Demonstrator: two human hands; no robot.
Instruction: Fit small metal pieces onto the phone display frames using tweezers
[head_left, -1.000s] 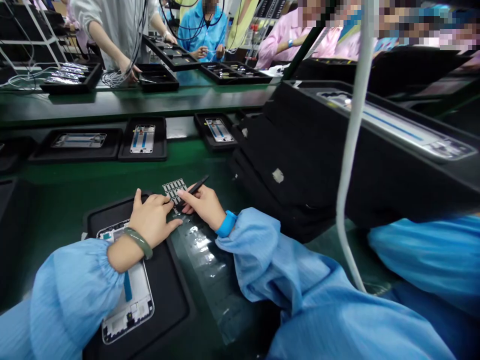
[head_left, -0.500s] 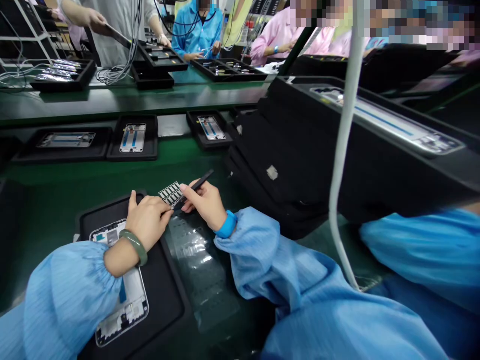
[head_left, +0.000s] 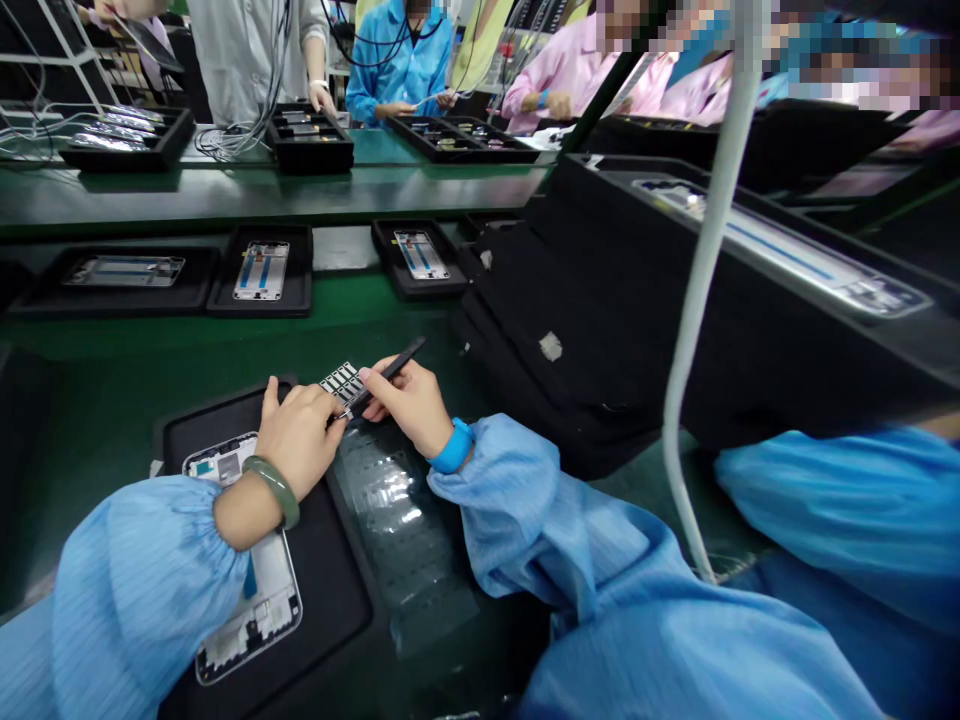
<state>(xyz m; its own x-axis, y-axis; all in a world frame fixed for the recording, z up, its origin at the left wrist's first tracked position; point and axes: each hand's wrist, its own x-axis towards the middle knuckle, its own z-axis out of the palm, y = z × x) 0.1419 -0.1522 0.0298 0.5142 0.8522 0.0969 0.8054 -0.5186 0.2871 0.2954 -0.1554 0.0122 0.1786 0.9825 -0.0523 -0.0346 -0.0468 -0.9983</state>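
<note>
My right hand [head_left: 411, 400], with a blue band at the wrist, is closed round black tweezers [head_left: 390, 375] that point down and left. Their tip is close to the fingertips of my left hand [head_left: 298, 437]. That hand wears a green bangle and pinches the near edge of a small sheet of adhesive pads [head_left: 342, 380], laid out in rows of pale rectangles; the tweezers cover part of it. Under my left wrist a phone frame [head_left: 274, 595] lies in a black tray [head_left: 337, 570], partly hidden by my hand and sleeve.
Clear plastic film [head_left: 409, 540] lies right of the tray. Black trays stacked high [head_left: 570, 400] stand at the right, behind a pale cable [head_left: 686, 360]. Further black trays with phone frames [head_left: 261, 270] line the back. A co-worker's blue sleeve [head_left: 840, 500] is at the right; people work opposite.
My hands stay nearly in place, and the tweezers have shifted slightly over the sheet. Across the bench, a person has lifted a tray away to the left.
</note>
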